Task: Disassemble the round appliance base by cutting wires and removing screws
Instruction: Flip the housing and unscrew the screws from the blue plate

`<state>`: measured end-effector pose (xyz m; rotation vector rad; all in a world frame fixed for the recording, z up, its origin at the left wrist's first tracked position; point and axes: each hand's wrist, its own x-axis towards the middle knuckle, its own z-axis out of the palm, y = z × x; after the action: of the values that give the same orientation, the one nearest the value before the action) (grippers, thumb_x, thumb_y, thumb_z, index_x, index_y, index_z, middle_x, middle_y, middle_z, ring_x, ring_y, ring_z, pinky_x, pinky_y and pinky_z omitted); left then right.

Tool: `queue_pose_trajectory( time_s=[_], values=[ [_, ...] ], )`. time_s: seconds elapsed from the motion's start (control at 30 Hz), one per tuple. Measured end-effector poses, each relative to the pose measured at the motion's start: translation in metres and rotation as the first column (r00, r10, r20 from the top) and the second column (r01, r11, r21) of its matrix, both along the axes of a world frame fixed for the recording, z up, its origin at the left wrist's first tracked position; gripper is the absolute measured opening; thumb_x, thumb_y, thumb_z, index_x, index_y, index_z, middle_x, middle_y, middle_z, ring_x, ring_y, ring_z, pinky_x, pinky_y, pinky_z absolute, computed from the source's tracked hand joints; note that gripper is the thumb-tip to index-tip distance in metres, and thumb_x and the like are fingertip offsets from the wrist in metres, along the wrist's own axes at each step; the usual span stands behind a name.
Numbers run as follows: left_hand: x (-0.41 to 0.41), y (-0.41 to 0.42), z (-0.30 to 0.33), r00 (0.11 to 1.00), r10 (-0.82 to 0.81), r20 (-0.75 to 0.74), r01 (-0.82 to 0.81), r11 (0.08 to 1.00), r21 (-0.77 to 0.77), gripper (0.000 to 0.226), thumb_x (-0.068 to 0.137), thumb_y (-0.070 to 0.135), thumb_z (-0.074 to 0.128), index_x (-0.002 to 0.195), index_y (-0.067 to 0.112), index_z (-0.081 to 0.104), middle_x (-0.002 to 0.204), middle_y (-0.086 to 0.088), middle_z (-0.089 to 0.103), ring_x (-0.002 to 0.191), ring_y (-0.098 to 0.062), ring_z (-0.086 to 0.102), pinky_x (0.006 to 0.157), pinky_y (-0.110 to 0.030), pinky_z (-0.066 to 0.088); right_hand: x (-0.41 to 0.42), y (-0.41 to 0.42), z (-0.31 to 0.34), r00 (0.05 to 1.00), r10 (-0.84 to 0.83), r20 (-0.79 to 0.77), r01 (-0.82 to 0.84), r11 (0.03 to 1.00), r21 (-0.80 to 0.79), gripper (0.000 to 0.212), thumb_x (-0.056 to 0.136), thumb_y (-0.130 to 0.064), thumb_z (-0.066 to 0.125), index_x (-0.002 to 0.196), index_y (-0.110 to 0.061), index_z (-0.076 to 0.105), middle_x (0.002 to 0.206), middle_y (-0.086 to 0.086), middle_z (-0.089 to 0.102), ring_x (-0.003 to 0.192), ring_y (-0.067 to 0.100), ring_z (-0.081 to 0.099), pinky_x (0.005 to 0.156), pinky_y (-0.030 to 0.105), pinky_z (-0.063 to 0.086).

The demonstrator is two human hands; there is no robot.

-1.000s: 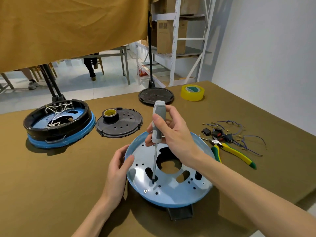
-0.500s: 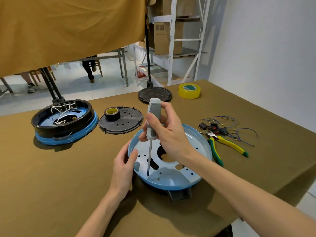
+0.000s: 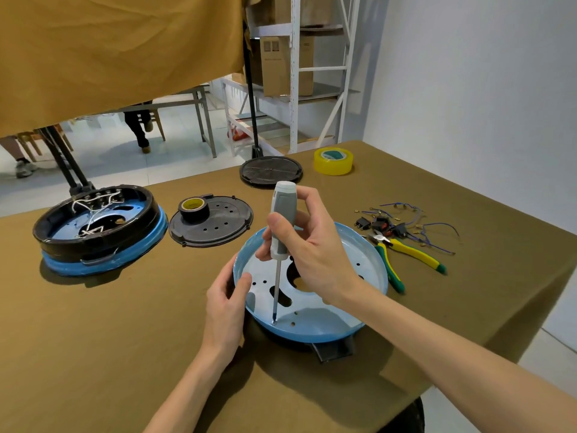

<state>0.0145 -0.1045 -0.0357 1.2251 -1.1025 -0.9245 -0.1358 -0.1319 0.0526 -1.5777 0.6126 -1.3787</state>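
Observation:
A round blue-rimmed appliance base (image 3: 331, 326) with a pale metal plate lies in front of me on the brown table. My right hand (image 3: 315, 248) grips a grey-handled screwdriver (image 3: 282, 220) held upright, its tip set on a screw near the plate's front edge. My left hand (image 3: 226, 301) holds the base's left rim, thumb over the edge. A second round base (image 3: 96, 226), black and blue with white wires inside, sits at the far left. Cut wires and connectors (image 3: 402, 223) lie to the right.
Yellow-green pliers (image 3: 406, 254) lie right of the base. A black perforated cover (image 3: 215, 226) carries a roll of black tape (image 3: 193, 209). Behind are a black round grille (image 3: 271, 170) and a yellow tape roll (image 3: 333, 160). The table's right edge is close.
The view shifted a little. The screwdriver tip stays on the screw at the plate's front while my right hand regrips the handle. My left hand keeps its hold on the rim.

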Motion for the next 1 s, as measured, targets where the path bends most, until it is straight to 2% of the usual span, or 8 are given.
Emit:
queue_pose_trajectory(
  time_s=[0.1,0.37,0.5,0.6,0.7,0.77,0.87,1.0],
  values=[
    [-0.001,0.001,0.002,1.000,0.003,0.020,-0.003,1.000,-0.003,0.045,0.103,0.018,0.056,0.148,0.021,0.052,0.139,0.008,0.063,0.132,-0.011,0.055,0.115,-0.043,0.043,0.001,0.001,0.000,1.000,0.002,-0.014,-0.002,1.000,0.012,0.024,0.104,-0.017,0.058,0.125,-0.021,0.047,0.090,0.015,0.066,0.074,0.031,0.072,0.070,0.036,0.062],
    [-0.001,0.000,0.001,0.998,-0.011,0.061,0.012,1.000,-0.013,0.043,0.104,0.020,0.056,0.146,0.027,0.053,0.132,0.023,0.061,0.122,0.012,0.054,0.104,-0.020,0.043,0.003,0.012,0.005,0.991,-0.052,-0.122,0.045,0.997,-0.061,0.040,0.096,-0.018,0.072,0.124,-0.029,0.045,0.094,-0.006,0.067,0.077,0.025,0.071,0.069,0.046,0.063],
    [-0.002,0.002,-0.001,0.984,0.113,0.139,-0.103,0.992,-0.076,0.038,0.104,0.016,0.056,0.142,0.024,0.053,0.137,0.008,0.061,0.128,-0.005,0.054,0.109,-0.030,0.044,0.009,0.020,0.005,0.966,-0.180,-0.184,0.142,0.968,-0.205,0.048,0.091,-0.024,0.078,0.121,-0.029,0.041,0.091,-0.013,0.063,0.078,0.021,0.068,0.065,0.038,0.061],
    [0.001,0.005,0.004,0.954,0.191,0.231,-0.137,0.963,-0.230,0.024,0.103,0.015,0.058,0.124,0.026,0.061,0.124,0.002,0.065,0.121,-0.008,0.058,0.102,-0.027,0.050,0.014,0.023,0.005,0.954,-0.207,-0.217,0.154,0.959,-0.237,0.048,0.092,-0.028,0.077,0.122,-0.030,0.040,0.094,-0.010,0.063,0.081,0.021,0.067,0.065,0.041,0.059],
    [0.004,0.011,0.011,0.942,0.099,0.319,-0.004,0.959,-0.284,0.019,0.097,0.035,0.055,0.108,0.029,0.069,0.112,0.006,0.070,0.117,-0.013,0.061,0.101,-0.034,0.050,0.015,0.021,0.009,0.968,-0.120,-0.219,0.079,0.980,-0.184,0.044,0.094,-0.026,0.075,0.124,-0.031,0.044,0.096,-0.011,0.066,0.082,0.021,0.071,0.066,0.043,0.062],
    [0.005,0.015,0.015,0.923,0.014,0.384,0.088,0.966,-0.245,0.021,0.092,0.041,0.052,0.101,0.044,0.071,0.113,0.019,0.070,0.125,-0.009,0.057,0.104,-0.033,0.045,0.013,0.020,0.011,0.977,-0.060,-0.205,0.033,0.991,-0.132,0.041,0.095,-0.022,0.074,0.124,-0.030,0.046,0.095,-0.011,0.067,0.080,0.023,0.073,0.064,0.036,0.063],
    [0.007,0.021,0.021,0.886,-0.145,0.441,0.217,0.969,-0.116,0.025,0.090,0.049,0.053,0.101,0.067,0.066,0.117,0.046,0.058,0.128,0.018,0.041,0.096,-0.018,0.032,0.007,0.018,0.014,0.976,0.040,-0.212,-0.054,0.997,-0.061,0.041,0.097,-0.020,0.071,0.128,-0.031,0.048,0.100,-0.006,0.070,0.080,0.027,0.075,0.067,0.038,0.064],
    [0.014,0.022,0.027,0.771,-0.309,0.557,0.353,0.935,0.029,0.021,0.081,0.068,0.051,0.099,0.073,0.062,0.115,0.060,0.045,0.118,0.038,0.019,0.089,-0.018,0.026,-0.004,0.018,0.012,0.976,0.098,-0.195,-0.109,0.993,-0.048,0.040,0.099,-0.019,0.067,0.132,-0.029,0.047,0.109,0.012,0.070,0.086,0.029,0.076,0.074,0.041,0.064]
  ],
)
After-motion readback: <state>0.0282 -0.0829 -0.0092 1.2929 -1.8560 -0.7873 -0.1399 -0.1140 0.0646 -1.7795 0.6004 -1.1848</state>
